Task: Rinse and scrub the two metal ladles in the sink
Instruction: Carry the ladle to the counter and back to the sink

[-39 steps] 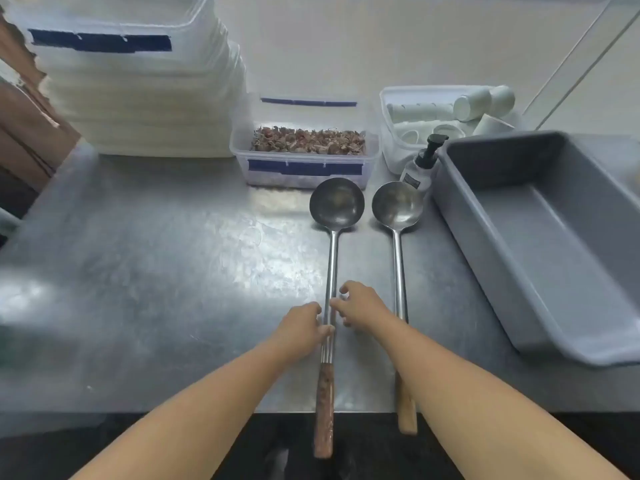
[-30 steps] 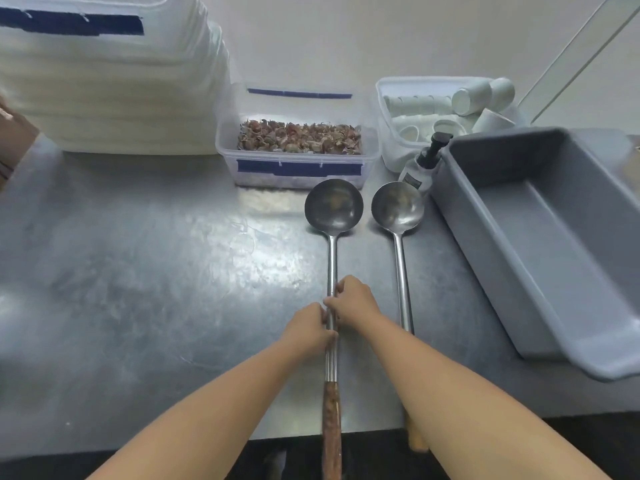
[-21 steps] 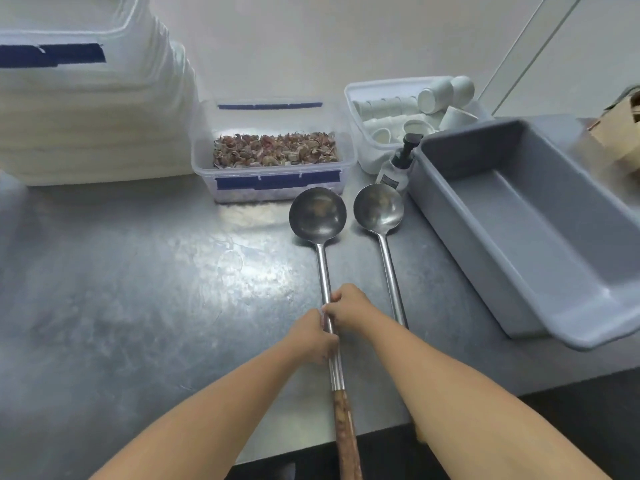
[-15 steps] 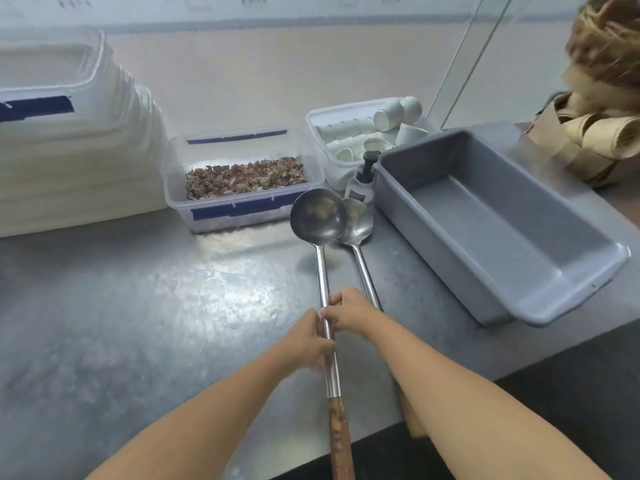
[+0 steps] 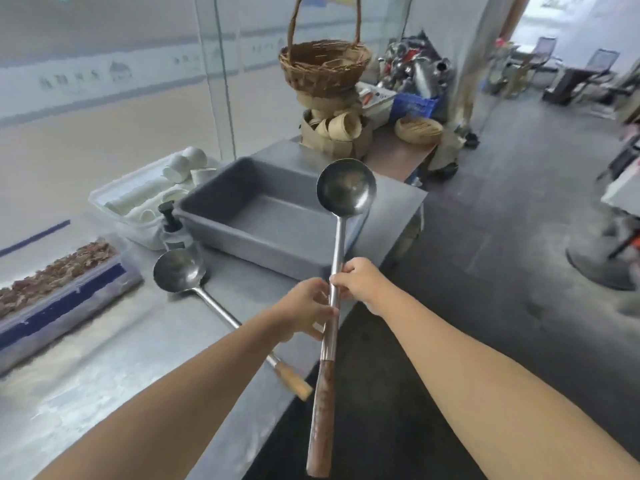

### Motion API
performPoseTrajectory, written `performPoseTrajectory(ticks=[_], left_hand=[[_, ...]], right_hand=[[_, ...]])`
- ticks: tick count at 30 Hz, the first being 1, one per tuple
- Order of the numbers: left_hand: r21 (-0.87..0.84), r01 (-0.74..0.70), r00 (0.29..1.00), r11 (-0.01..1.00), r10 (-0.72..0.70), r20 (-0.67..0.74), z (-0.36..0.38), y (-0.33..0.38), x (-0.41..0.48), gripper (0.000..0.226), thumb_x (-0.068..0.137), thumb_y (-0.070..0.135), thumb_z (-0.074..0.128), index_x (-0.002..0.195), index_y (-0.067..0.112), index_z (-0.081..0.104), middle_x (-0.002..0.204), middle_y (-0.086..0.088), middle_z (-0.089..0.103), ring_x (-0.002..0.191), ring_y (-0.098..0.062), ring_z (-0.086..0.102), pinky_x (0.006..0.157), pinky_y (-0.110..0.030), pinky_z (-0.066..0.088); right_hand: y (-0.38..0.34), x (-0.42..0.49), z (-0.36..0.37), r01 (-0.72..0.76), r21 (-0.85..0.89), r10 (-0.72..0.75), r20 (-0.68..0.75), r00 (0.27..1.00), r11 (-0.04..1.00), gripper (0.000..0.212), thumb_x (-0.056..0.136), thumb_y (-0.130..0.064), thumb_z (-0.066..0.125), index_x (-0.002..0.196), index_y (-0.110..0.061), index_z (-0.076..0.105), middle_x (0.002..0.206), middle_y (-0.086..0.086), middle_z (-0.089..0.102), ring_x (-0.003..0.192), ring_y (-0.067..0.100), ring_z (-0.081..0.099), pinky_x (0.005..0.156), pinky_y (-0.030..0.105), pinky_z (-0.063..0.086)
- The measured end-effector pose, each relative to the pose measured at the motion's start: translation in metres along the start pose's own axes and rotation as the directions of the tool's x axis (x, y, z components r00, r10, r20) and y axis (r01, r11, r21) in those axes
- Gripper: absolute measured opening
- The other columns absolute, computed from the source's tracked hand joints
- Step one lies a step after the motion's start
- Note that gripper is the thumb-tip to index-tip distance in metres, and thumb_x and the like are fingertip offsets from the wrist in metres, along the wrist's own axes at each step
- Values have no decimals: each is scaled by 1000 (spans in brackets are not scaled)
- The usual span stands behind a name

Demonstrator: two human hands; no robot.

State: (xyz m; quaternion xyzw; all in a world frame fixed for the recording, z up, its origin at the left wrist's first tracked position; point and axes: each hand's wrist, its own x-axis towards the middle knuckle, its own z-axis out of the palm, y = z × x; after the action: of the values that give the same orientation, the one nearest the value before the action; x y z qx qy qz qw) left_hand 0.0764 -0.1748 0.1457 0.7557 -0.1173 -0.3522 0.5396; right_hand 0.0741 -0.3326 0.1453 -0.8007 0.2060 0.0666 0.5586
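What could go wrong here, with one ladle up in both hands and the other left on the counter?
1. The lifted ladle is long; its bowl hangs over the grey tub, so a turn could clip the tub's rim.
2. The second ladle lies with its wooden handle past the counter edge, under the left hand. A bump could knock it off.
3. Both the left and right hand pinch the smooth metal shaft, not the wooden grip, so it may slip.

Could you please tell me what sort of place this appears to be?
Probably a commercial kitchen or food-prep area: a long stainless steel counter, a tub of small white cups, and a large metal ladle held in both hands.
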Motion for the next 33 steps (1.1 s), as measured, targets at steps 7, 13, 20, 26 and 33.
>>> performPoseTrajectory(ticks=[7,13,20,26,33], left_hand=[[117,-139,942,983,95,322,199,71,18,26,87,-2,64,111,3,57,92,-15,64,79,-31,71,71,-55,61],[191,-247,802,950,89,591,405,106,-4,21,87,-3,64,104,7,59,86,-11,65,73,-28,69,62,-43,62],[245,-382,493,891,-28,870,652,117,-90,24,87,-3,64,107,10,62,109,-6,66,95,-18,67,64,-42,63],[281,-523,268,805,-158,951,803,110,-167,22,89,0,65,107,14,64,99,-1,69,83,-11,67,59,-32,60],[273,-616,84,739,-283,955,974,84,-219,28,89,1,67,115,11,64,102,-14,72,80,-24,71,67,-42,63]], right_hand=[[103,-108,-188,-31,295,130,-320,938,955,6,88,-1,68,88,-1,61,78,12,65,67,24,70,74,42,62],[209,-253,-324,6,406,250,-575,779,914,16,89,1,67,92,-3,51,85,16,62,65,23,67,55,31,61],[337,-471,-418,126,541,448,-787,423,832,24,90,0,66,105,-5,49,82,8,60,68,19,64,63,37,59],[419,-611,-453,137,612,607,-790,82,779,29,85,-8,73,109,-2,58,93,12,66,74,22,69,62,41,63],[521,-725,-506,207,669,695,-714,-86,714,21,85,-9,73,94,-18,55,102,14,68,80,26,72,68,43,62]])
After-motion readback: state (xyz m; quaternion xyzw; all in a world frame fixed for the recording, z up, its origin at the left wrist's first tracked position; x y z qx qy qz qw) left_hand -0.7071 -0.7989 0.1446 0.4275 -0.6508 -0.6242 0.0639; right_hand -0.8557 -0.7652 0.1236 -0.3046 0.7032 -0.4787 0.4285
